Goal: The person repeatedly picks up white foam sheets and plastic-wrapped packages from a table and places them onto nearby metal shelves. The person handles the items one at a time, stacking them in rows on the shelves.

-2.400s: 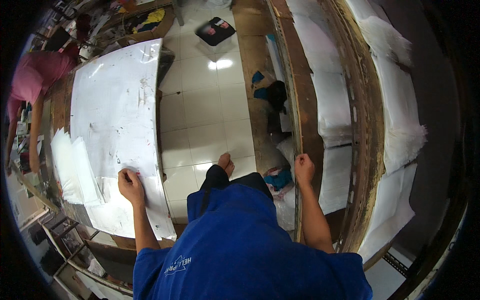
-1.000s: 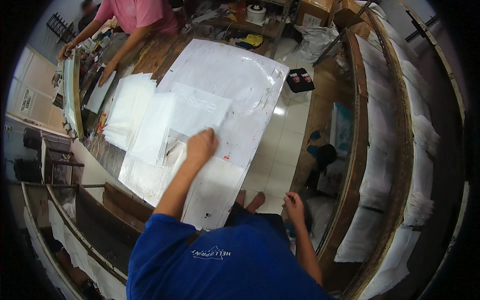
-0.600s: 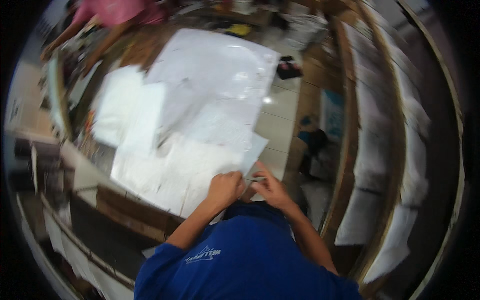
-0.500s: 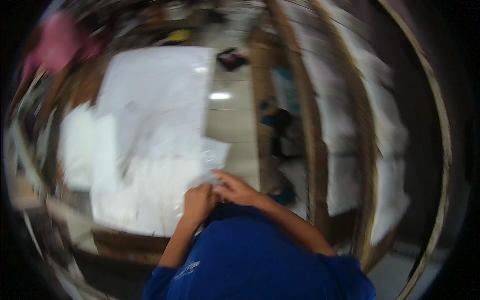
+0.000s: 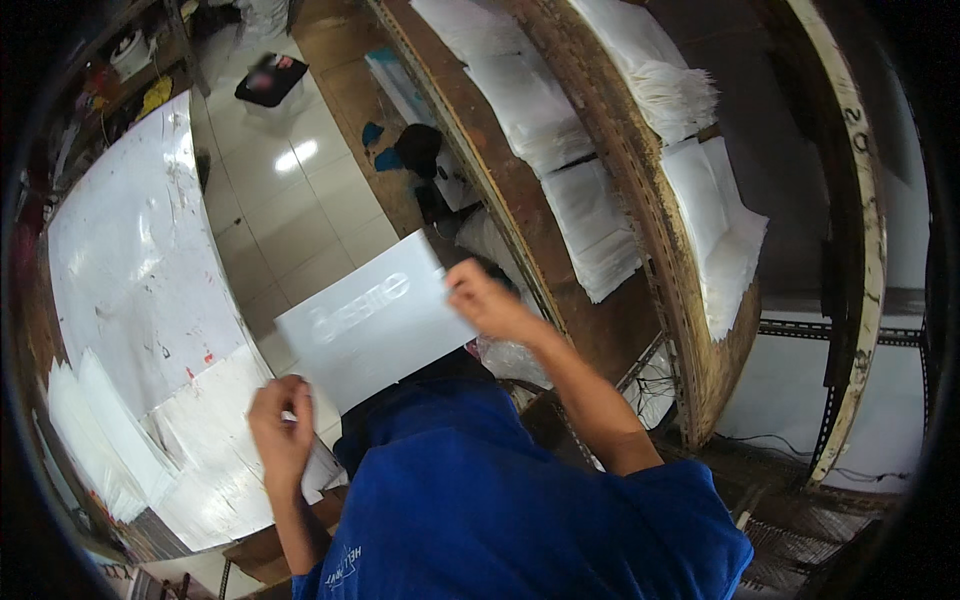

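A thin, pale rectangular sheet (image 5: 375, 335) with shiny outlined lettering is tilted in front of my body. My right hand (image 5: 490, 300) pinches it by its right edge. Just off its lower left side is my left hand (image 5: 280, 425), fingers curled in toward the thumb. A small light spot shows between those fingers, but I cannot make out what it is.
On the left stands a table with a worn white top (image 5: 140, 250), with a stack of white sheets (image 5: 105, 440) at its near left. Wooden shelves (image 5: 590, 110) at right carry piles of white sheets (image 5: 590, 235). A black item (image 5: 270, 82) lies on the tiled floor (image 5: 290, 215).
My view has swung to the right, so the table now sits further left. My hands have moved apart, and the sheet is now spread out in front of me.
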### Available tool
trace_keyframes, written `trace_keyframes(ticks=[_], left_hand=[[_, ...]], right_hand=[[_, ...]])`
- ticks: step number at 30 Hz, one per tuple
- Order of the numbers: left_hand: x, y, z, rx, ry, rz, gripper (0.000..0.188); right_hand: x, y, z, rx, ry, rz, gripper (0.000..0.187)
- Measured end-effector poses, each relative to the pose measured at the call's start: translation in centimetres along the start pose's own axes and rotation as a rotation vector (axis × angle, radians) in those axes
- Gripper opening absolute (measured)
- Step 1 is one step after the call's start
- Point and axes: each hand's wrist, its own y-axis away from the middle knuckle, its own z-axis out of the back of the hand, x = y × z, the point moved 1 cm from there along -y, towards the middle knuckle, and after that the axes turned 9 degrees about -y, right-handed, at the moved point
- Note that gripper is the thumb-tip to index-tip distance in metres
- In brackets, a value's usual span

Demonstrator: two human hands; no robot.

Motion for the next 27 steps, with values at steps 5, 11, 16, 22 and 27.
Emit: trace_keyframes(ticks=[5, 11, 16, 22, 27], left_hand=[[5.8, -0.1, 1.6, -0.179, -0.143, 0.216, 0.013], [9.7, 1.2, -1.6, -0.333, -0.468, 0.12, 0.011], [10.1, 1.3, -2.3, -0.336, -0.46, 0.152, 0.01], [11.1, 1.4, -2.8, -0.361, -0.454, 0.232, 0.015], [12.0, 1.4, -3.0, -0.371, -0.434, 0.208, 0.017]], right_hand=[[-5.6, 3.4, 13.8, -0.441, -0.059, -0.242, 0.018], [-12.7, 8.2, 27.0, -0.976, 0.36, -0.421, 0.025], [-21.0, 11.3, 33.1, -1.145, 0.466, -0.493, 0.026], [-26.5, 12.0, 37.7, -1.154, 0.508, -0.597, 0.027], [-28.9, 12.3, 40.1, -1.114, 0.518, -0.655, 0.028]])
